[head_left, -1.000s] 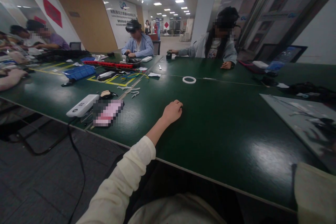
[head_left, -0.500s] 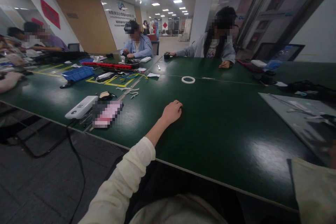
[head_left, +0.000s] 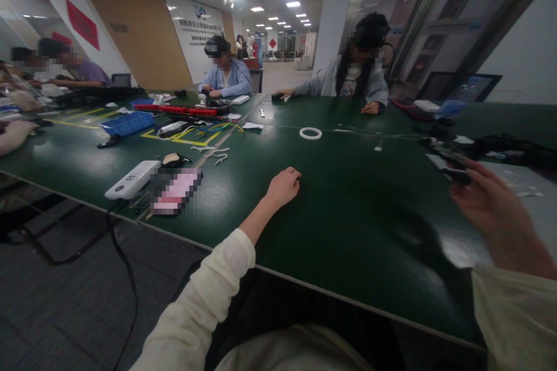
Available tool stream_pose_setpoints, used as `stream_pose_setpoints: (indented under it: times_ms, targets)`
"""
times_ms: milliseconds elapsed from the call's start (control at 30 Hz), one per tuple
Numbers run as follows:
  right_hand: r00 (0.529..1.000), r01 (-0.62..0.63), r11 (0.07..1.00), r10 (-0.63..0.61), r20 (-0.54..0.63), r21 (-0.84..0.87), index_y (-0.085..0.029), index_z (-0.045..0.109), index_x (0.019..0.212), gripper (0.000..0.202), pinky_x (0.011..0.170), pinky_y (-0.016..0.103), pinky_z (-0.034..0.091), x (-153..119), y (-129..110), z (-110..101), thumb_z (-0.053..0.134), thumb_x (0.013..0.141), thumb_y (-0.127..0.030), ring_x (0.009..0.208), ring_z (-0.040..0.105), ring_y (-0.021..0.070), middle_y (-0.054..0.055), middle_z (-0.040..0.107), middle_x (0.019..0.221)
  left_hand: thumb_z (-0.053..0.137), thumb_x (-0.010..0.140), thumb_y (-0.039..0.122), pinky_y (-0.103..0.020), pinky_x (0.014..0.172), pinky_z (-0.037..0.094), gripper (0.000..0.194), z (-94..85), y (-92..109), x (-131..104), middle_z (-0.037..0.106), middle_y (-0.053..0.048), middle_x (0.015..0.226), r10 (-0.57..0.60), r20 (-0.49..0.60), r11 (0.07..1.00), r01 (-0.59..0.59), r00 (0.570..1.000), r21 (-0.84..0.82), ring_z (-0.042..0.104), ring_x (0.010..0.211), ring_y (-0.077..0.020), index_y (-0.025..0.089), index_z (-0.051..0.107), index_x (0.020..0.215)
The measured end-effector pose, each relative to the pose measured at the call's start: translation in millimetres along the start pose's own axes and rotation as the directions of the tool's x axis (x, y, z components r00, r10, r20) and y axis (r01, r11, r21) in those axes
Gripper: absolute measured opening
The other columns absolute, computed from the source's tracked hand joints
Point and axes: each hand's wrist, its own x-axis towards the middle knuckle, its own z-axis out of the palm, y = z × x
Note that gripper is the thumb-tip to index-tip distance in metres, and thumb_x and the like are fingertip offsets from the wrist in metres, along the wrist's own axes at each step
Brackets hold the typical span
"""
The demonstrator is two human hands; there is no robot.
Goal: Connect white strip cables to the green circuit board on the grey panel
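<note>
My left hand [head_left: 284, 185] rests on the green table [head_left: 348, 214], its fingers curled down and closed. What lies under those fingers, if anything, is hidden. At the right, my right hand [head_left: 489, 197] is closed on a dark, partly shiny object [head_left: 450, 161], too blurred to name. That object is held above the near corner of a grey sheet [head_left: 517, 177]. Farther out from my left hand lies a white ring, like a tape roll [head_left: 310, 133]. Nearer on its left are a pink phone-like item [head_left: 176, 192], blurred over, and a white power bank [head_left: 133, 179].
Pale forked pieces [head_left: 213, 153], a beige-topped mouse [head_left: 174, 160], wires [head_left: 221, 127], a red strip [head_left: 183, 110] and a blue bin [head_left: 128, 123] lie left. A small wrench [head_left: 262, 113] lies farther back. A cable [head_left: 124, 266] hangs off the edge. Two people sit across.
My right hand has come into view from the right, holding the dark object over the grey sheet. Small items on that sheet look shifted or lifted. My left hand stays in place.
</note>
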Motion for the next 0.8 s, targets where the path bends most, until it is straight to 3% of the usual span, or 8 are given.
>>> stream_pose_setpoints:
  times_ms: [67,133,200,300,400,500,633,800]
  targets:
    - [0.981,-0.145,0.948,0.101,0.166,0.283,-0.023,0.039,0.136,0.050,0.077,0.030,0.047,-7.4,-8.0,22.6,0.045,0.086,-0.028,0.125,0.040,0.0212,0.014,0.037,0.140,0.040,0.088,0.018,-0.028,0.081,0.047,0.024,-0.1,1.4,1.1,0.054,-0.005,0.110,-0.011,-0.036,1.000,0.012,0.999,0.008,0.055,0.096,-0.0154,0.018,0.055,0.107]
    - [0.936,-0.266,0.886,0.145,0.319,0.379,-0.027,0.051,0.124,0.043,0.080,0.027,0.048,-18.4,-14.9,45.3,0.055,0.081,-0.029,0.123,0.043,0.0207,0.009,0.045,0.136,0.040,0.088,0.016,-0.030,0.085,0.046,0.024,-2.5,3.2,2.5,0.053,-0.006,0.110,-0.042,-0.121,0.999,0.045,0.992,0.019,0.053,0.099,-0.0167,0.018,0.054,0.107]
    - [0.894,-0.318,0.870,0.143,0.425,0.377,-0.030,0.058,0.113,0.036,0.085,0.029,0.049,-31.1,-20.8,66.8,0.060,0.077,-0.030,0.118,0.048,0.0210,0.005,0.053,0.128,0.040,0.087,0.015,-0.033,0.088,0.044,0.025,-7.0,4.4,3.8,0.051,-0.006,0.113,-0.100,-0.242,0.994,0.107,0.965,0.015,0.050,0.103,-0.0182,0.019,0.054,0.108]
    - [0.826,-0.319,0.889,0.091,0.556,0.328,-0.031,0.061,0.109,0.034,0.089,0.036,0.050,-48.8,-27.2,93.6,0.062,0.075,-0.031,0.112,0.054,0.0225,0.002,0.059,0.119,0.039,0.088,0.016,-0.035,0.089,0.042,0.023,-15.1,4.2,5.0,0.050,-0.008,0.114,-0.215,-0.419,0.974,0.224,0.882,-0.028,0.048,0.105,-0.0196,0.019,0.052,0.106]
    - [0.764,-0.323,0.910,0.090,0.638,0.259,-0.030,0.062,0.109,0.035,0.087,0.038,0.051,-61.2,-29.9,109.8,0.063,0.074,-0.032,0.107,0.057,0.0226,0.002,0.061,0.115,0.038,0.090,0.019,-0.034,0.092,0.040,0.022,-19.8,4.9,5.4,0.051,-0.009,0.113,-0.247,-0.503,0.967,0.245,0.828,-0.072,0.047,0.106,-0.0193,0.018,0.050,0.108]
    - [0.739,-0.308,0.940,0.140,0.659,0.146,-0.028,0.063,0.109,0.035,0.085,0.036,0.051,-65.7,-30.2,113.9,0.063,0.075,-0.036,0.102,0.059,0.0219,0.003,0.063,0.111,0.035,0.092,0.024,-0.034,0.096,0.037,0.026,-18.5,10.6,4.7,0.050,-0.009,0.118,-0.144,-0.430,0.990,0.132,0.891,-0.057,0.046,0.111,-0.0189,0.018,0.047,0.114]
    - [0.772,-0.133,0.991,0.125,0.623,-0.034,-0.027,0.063,0.110,0.036,0.084,0.037,0.051,-62.6,-29.1,108.4,0.058,0.078,-0.044,0.099,0.059,0.0226,0.004,0.061,0.112,0.035,0.093,0.030,-0.035,0.101,0.034,0.035,-13.0,23.3,2.3,0.046,-0.008,0.129,0.104,-0.173,0.994,-0.108,0.980,-0.016,0.039,0.121,-0.0186,0.019,0.040,0.126]
    - [0.823,0.109,0.982,-0.002,0.568,-0.154,-0.027,0.057,0.118,0.043,0.083,0.038,0.050,-53.6,-21.4,97.8,0.054,0.080,-0.046,0.092,0.061,0.0226,0.003,0.064,0.107,0.039,0.092,0.033,-0.038,0.105,0.030,0.035,-8.5,30.4,1.7,0.046,-0.004,0.132,0.304,0.118,0.953,-0.303,0.945,-0.024,0.038,0.125,-0.0181,0.024,0.043,0.126]
